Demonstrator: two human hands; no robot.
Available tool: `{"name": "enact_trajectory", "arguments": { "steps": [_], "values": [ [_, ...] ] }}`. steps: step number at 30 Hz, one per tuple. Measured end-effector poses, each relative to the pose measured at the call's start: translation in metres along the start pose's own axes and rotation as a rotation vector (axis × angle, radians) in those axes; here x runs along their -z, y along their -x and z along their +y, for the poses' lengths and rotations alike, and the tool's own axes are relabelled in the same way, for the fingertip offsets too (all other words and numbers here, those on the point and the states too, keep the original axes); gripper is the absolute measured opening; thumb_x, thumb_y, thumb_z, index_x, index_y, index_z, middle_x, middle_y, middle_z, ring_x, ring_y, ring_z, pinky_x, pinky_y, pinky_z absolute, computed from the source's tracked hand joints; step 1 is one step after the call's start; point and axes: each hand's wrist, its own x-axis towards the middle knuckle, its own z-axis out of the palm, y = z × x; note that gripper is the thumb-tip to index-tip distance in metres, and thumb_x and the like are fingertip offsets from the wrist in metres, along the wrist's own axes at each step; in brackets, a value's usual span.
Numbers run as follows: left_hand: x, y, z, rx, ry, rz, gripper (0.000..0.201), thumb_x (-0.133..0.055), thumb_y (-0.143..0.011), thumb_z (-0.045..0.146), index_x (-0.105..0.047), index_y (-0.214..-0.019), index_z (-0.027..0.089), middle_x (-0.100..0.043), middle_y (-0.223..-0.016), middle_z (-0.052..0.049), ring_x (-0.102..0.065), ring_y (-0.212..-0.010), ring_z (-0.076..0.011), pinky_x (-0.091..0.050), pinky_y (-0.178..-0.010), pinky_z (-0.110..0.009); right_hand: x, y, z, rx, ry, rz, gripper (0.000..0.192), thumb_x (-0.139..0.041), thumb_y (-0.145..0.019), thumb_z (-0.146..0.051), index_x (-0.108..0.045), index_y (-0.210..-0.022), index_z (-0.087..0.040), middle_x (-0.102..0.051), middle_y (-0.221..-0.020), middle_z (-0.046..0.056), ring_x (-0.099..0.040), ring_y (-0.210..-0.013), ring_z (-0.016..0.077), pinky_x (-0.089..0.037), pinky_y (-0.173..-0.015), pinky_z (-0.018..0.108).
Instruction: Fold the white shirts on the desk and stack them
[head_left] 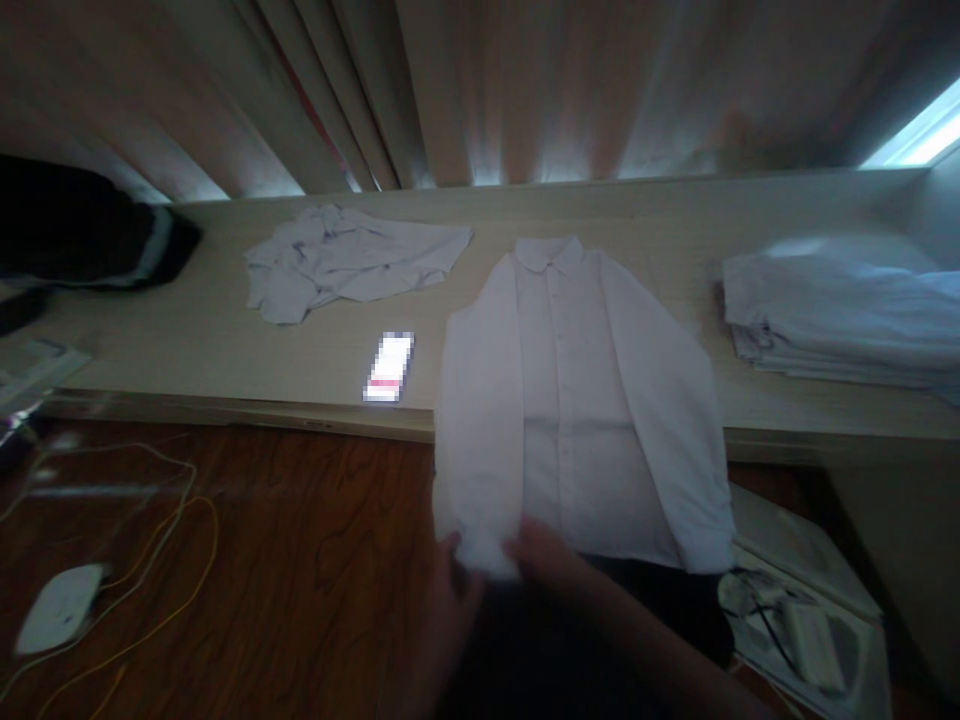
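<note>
A white button-up shirt (559, 400) lies front up with its collar at the far side of the wooden ledge. Its lower half hangs over the front edge toward me, both sleeves laid down along the body. My left hand (459, 580) pinches the left side of the cuff on the left-hand sleeve. Across from it, my right hand (544, 550) grips the other side of that same cuff, fingers partly hidden and blurred. The other sleeve (675, 430) lies flat along the right, untouched.
A phone with a lit screen (389, 367) lies left of the shirt. Behind it is a crumpled white garment (337, 262). Folded white clothes (832, 315) are stacked at right. A black bag (82, 225) stands far left; cables and a white device (61, 608) lie on the floor.
</note>
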Motion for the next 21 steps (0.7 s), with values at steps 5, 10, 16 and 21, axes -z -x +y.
{"name": "enact_trajectory", "arguments": {
  "steps": [5, 10, 16, 21],
  "values": [
    [0.002, -0.004, 0.017, 0.068, -0.138, 0.0, 0.05, -0.052, -0.076, 0.039, -0.047, -0.119, 0.013, -0.06, -0.118, -0.014, -0.057, -0.108, -0.0236, -0.045, -0.093, -0.035, 0.0, -0.001, 0.001, 0.034, 0.07, -0.021, 0.036, -0.059, -0.073, -0.034, -0.066, -0.101, -0.014, -0.07, -0.092, 0.008, -0.062, -0.089, 0.0219, -0.046, -0.085, 0.036],
    [0.012, -0.003, 0.022, -0.045, -0.182, -0.028, 0.041, -0.052, -0.073, 0.025, -0.054, -0.113, 0.021, -0.064, -0.116, -0.007, -0.059, -0.108, -0.0211, -0.045, -0.093, -0.03, 0.002, 0.0, 0.005, -0.049, 0.106, 0.045, 0.035, -0.058, -0.072, -0.033, -0.066, -0.101, -0.014, -0.069, -0.085, 0.005, -0.062, -0.082, 0.0204, -0.048, -0.076, 0.033],
    [0.019, 0.001, 0.013, -0.089, -0.198, 0.016, 0.04, -0.049, -0.071, 0.024, -0.057, -0.11, 0.023, -0.065, -0.115, -0.007, -0.059, -0.109, -0.0249, -0.046, -0.095, -0.035, 0.004, 0.005, -0.001, -0.031, 0.177, 0.058, 0.03, -0.057, -0.073, -0.031, -0.066, -0.097, -0.016, -0.068, -0.086, 0.003, -0.06, -0.082, 0.0185, -0.046, -0.077, 0.032],
    [0.021, 0.006, 0.007, -0.139, -0.215, 0.026, 0.033, -0.048, -0.073, 0.033, -0.063, -0.102, 0.027, -0.068, -0.109, -0.004, -0.063, -0.103, -0.0246, -0.049, -0.092, -0.034, 0.006, 0.006, 0.003, -0.082, 0.247, 0.126, 0.025, -0.056, -0.073, -0.026, -0.066, -0.094, -0.017, -0.067, -0.084, 0.003, -0.059, -0.079, 0.0174, -0.046, -0.073, 0.029]
  ]
}}
